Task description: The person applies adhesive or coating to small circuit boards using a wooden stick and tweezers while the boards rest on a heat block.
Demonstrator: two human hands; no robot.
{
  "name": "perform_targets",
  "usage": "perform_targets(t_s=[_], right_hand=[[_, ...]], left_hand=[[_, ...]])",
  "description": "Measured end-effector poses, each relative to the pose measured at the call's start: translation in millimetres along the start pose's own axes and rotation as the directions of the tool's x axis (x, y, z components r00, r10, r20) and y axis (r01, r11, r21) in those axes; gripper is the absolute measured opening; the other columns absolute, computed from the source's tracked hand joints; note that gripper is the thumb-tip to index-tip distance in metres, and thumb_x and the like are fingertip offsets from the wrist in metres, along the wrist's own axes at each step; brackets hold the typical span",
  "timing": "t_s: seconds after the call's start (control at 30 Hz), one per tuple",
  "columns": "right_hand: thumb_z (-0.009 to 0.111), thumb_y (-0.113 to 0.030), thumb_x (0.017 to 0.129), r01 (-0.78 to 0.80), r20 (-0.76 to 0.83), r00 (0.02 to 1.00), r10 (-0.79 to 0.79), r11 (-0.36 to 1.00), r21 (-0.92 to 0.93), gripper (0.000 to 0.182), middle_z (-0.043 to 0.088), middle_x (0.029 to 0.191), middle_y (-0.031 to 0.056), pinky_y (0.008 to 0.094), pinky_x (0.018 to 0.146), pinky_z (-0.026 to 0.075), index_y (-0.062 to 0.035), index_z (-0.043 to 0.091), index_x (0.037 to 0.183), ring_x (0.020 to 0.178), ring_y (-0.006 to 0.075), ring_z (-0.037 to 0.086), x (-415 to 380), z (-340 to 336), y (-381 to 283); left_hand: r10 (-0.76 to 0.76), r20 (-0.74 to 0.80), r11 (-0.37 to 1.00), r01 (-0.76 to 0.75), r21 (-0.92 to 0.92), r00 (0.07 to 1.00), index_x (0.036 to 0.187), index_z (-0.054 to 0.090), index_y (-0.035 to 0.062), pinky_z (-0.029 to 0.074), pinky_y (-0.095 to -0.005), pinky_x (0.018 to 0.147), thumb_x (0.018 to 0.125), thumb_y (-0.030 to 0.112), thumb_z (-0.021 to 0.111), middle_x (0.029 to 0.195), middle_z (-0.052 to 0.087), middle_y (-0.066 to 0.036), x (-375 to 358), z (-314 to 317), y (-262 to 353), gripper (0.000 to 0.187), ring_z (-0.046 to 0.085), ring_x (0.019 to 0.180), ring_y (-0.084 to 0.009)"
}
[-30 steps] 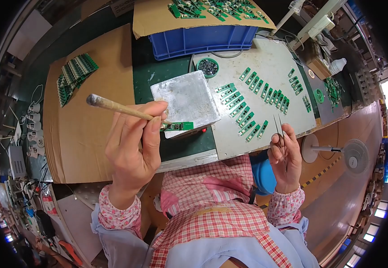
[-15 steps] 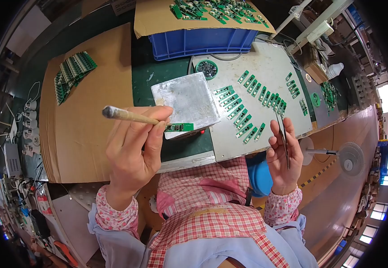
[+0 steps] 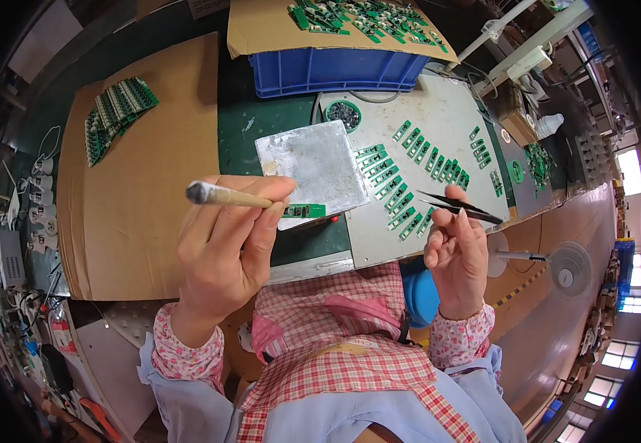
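My left hand (image 3: 224, 247) grips a wooden-handled brush (image 3: 226, 196) and, between thumb and fingers, a small green circuit board (image 3: 305, 211). The board hangs over the front edge of a silvery metal block (image 3: 311, 166). My right hand (image 3: 455, 255) holds black tweezers (image 3: 459, 207), now lying nearly level with their tips pointing left, above the near end of the rows of green boards (image 3: 403, 181) on a grey mat (image 3: 438, 118).
A blue crate (image 3: 335, 70) topped with cardboard and loose boards (image 3: 357, 15) stands at the back. A small dish of dark parts (image 3: 344, 114) sits by the mat. A stack of boards (image 3: 114, 114) lies on a cardboard sheet (image 3: 139, 199) at left. A fan (image 3: 567, 267) stands at right.
My right hand has turned the tweezers from upright to nearly level, tips pointing left. My left hand with brush and board has shifted slightly right.
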State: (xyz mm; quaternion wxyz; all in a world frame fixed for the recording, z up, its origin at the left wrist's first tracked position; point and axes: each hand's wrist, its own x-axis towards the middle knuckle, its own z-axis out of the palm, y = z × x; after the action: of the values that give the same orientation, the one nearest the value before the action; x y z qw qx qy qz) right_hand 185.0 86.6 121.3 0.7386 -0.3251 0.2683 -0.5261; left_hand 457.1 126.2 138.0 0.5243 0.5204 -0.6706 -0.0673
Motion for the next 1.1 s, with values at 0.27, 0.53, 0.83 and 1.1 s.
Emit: perform_targets(t_s=[0.27,0.53,0.83,1.1], right_hand=[[0.046,-0.027,0.103,0.050,-0.067,0.995,-0.079,0.931,-0.362,0.039,0.066,0.095,0.0121,0.0239,0.057,0.053,0.0049,0.054,0.125,0.074,0.0114,0.061,10,31,6],[0.065,0.001,0.089,0.302,0.169,0.952,-0.256,0.684,-0.664,0.022,0.066,0.110,0.0122,0.0266,0.081,0.049,0.0030,0.065,0.112,0.093,0.0143,0.061,18,47,15],[0.077,0.002,0.074,0.616,0.557,0.780,-0.287,0.191,-0.764,0.029,0.070,0.092,0.0043,0.0308,0.072,0.045,-0.0050,0.070,0.101,0.078,0.0195,0.060,35,64,19],[0.081,-0.001,0.068,0.650,0.605,0.738,-0.300,0.070,-0.757,0.027,0.070,0.084,0.0005,0.0300,0.062,0.044,-0.0067,0.072,0.094,0.068,0.0184,0.056,40,73,27]], left_hand=[[0.035,0.007,0.999,-0.035,-0.003,0.999,0.100,0.066,-0.0018,0.050,-0.0355,0.068,0.086,-0.001,0.066,0.094,0.069,-0.010,2,-1,-2,0.015,0.066,0.082,-0.0277],[0.054,0.029,0.998,-0.055,0.019,0.998,0.097,0.065,-0.0019,0.049,-0.0332,0.065,0.084,-0.002,0.067,0.096,0.069,-0.008,4,-4,-2,0.013,0.064,0.079,-0.0256],[0.057,0.032,0.998,-0.057,0.010,0.998,0.096,0.064,-0.0019,0.048,-0.0322,0.066,0.084,-0.002,0.067,0.096,0.070,-0.008,2,-6,-3,0.012,0.063,0.078,-0.0243],[0.080,0.049,0.997,-0.081,0.005,0.996,0.097,0.063,0.0000,0.047,-0.0324,0.068,0.085,-0.001,0.067,0.095,0.070,-0.008,4,-8,-4,0.013,0.064,0.078,-0.0230]])
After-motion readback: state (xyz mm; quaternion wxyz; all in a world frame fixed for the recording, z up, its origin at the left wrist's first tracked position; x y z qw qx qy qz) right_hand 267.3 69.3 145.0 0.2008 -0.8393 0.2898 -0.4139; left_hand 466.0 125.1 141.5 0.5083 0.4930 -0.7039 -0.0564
